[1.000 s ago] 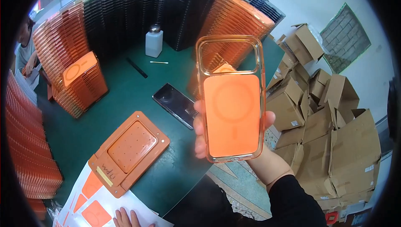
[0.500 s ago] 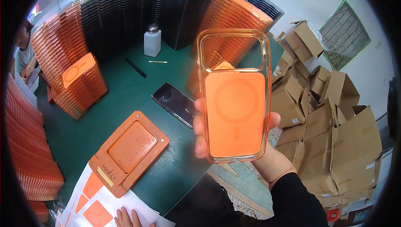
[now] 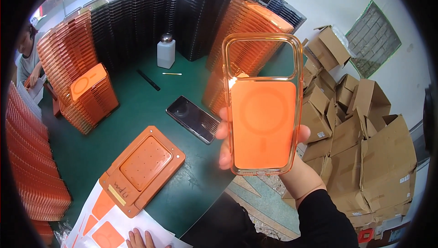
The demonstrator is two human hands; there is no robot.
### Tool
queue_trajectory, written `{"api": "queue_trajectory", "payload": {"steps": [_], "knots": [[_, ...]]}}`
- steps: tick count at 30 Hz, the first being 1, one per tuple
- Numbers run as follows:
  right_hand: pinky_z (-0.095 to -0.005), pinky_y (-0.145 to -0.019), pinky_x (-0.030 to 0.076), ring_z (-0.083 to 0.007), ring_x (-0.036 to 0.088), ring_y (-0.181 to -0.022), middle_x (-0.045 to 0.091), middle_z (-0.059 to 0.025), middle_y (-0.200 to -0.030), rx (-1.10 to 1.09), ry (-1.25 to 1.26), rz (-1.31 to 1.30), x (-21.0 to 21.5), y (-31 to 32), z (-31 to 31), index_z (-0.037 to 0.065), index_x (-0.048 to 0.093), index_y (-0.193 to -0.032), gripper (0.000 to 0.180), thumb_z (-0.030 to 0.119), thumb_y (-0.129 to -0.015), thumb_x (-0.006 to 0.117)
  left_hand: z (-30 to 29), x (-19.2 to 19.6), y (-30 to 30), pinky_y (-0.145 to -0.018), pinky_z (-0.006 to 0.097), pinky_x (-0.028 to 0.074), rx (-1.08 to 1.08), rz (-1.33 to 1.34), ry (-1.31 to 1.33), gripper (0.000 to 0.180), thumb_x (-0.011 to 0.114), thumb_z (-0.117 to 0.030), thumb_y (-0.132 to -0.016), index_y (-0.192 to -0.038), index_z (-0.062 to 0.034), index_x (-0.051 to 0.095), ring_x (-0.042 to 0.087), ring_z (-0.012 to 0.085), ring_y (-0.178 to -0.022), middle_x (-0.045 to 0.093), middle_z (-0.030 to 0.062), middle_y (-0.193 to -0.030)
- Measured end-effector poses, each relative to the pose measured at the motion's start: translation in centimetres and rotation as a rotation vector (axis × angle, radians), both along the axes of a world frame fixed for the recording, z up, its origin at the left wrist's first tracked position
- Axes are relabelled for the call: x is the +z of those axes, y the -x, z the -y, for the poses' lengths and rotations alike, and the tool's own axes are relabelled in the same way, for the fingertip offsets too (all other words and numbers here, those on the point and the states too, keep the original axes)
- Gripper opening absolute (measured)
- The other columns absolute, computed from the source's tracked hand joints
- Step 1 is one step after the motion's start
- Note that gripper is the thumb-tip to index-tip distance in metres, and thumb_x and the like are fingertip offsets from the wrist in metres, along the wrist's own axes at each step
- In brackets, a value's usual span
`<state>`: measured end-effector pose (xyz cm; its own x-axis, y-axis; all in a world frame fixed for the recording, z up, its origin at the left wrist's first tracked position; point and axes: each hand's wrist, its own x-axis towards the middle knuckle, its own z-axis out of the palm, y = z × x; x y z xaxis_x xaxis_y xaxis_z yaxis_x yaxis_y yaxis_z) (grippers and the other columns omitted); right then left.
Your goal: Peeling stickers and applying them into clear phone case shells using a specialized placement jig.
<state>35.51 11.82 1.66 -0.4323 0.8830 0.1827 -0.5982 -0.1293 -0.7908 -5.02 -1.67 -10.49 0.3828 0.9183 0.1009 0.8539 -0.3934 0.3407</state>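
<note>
— What have you got in your right hand (image 3: pixel 292 157)?

— A clear orange-tinted phone case (image 3: pixel 263 104) with a solid orange panel and a ring outline on its back. My fingers are wrapped around its lower half from behind, fingertips (image 3: pixel 223 131) showing on the left edge, thumb on the right edge. I hold it upright in the air, above the near right edge of the dark green table (image 3: pixel 150 106), camera cutout at the top.

— And your left hand (image 3: pixel 143 240)?

— Only a few fingertips show at the bottom edge, resting on white sheets with orange stickers (image 3: pixel 107 225). I cannot tell whether that hand is open or curled.

— What lies near the case?

— A black smartphone (image 3: pixel 192 119) lies flat on the table just left of it. Closer to me sits an orange rectangular alignment jig (image 3: pixel 143 168) with a dotted recessed pad, its near corner touching the sticker sheets.

— Farther back?

— A white plastic dispenser bottle with a metal top (image 3: pixel 166 51), a thin black stick (image 3: pixel 148 80) and a cotton swab (image 3: pixel 172 74) beside it. Stacks of orange cases (image 3: pixel 73 65) and black cases (image 3: pixel 137 24) ring the table. Brown cardboard boxes (image 3: pixel 365 143) are heaped on the floor to my right.
</note>
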Motion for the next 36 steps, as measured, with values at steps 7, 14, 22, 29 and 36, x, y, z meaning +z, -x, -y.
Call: {"api": "queue_trajectory", "payload": {"steps": [7, 14, 22, 29, 36], "knots": [[-0.0513, -0.1, 0.054, -0.0425, 0.064, -0.116, 0.051, -0.0233, -0.142, 0.073, -0.015, -0.18, 0.1, -0.3, 0.3, 0.0, 0.031, -0.153, 0.135, 0.069, -0.053, 0.09, 0.0, 0.0, 0.3, -0.11, 0.065, 0.032, -0.015, 0.022, 0.018, 0.079, 0.079, -0.031, -0.083, -0.149, -0.0056, 0.044, 0.039, 0.0505, -0.139, 0.041, 0.0294, -0.151], [-0.0468, -0.085, 0.061, -0.0405, 0.071, -0.101, 0.059, -0.0314, -0.126, -0.36, -0.128, 0.305, 4.2, -0.1, 0.7, -0.007, 0.042, -0.143, 0.103, 0.059, -0.072, 0.078, 0.6, -1.5, 1.3, -0.112, 0.066, 0.029, 0.004, -0.02, 0.021, 0.078, 0.078, -0.032, -0.084, -0.149, -0.0066, 0.044, 0.037, 0.0501, -0.141, 0.04, 0.0283, -0.153], [-0.0402, -0.093, 0.05, -0.0324, 0.066, -0.104, 0.065, -0.0192, -0.111, -0.902, -0.241, 1.983, 5.0, -4.3, -4.2, -0.005, 0.063, -0.124, 0.082, 0.058, -0.074, 0.077, 0.2, 0.3, -0.1, -0.116, 0.062, 0.027, 0.058, 0.048, 0.045, 0.071, 0.076, -0.027, -0.085, -0.146, -0.0065, 0.047, 0.037, 0.0469, -0.142, 0.04, 0.0258, -0.154], [-0.0429, -0.091, 0.05, -0.0347, 0.065, -0.103, 0.065, -0.0193, -0.108, -0.757, -0.166, 2.153, 4.0, -4.5, -3.8, -0.001, 0.068, -0.114, 0.074, 0.06, -0.073, 0.076, 0.4, 0.4, -0.5, -0.115, 0.061, 0.028, 0.071, 0.077, 0.032, 0.07, 0.077, -0.026, -0.085, -0.145, -0.007, 0.048, 0.038, 0.0459, -0.142, 0.041, 0.0249, -0.153], [-0.0365, -0.091, 0.051, -0.0292, 0.066, -0.1, 0.066, -0.0186, -0.108, -0.682, -0.08, 2.148, 3.5, -4.1, -4.4, -0.003, 0.063, -0.128, 0.082, 0.055, -0.074, 0.08, 1.3, -0.3, 0.6, -0.118, 0.061, 0.024, 0.06, -0.02, 0.067, 0.082, 0.079, -0.033, -0.082, -0.151, -0.0073, 0.042, 0.033, 0.0452, -0.146, 0.036, 0.0249, -0.157]]}}
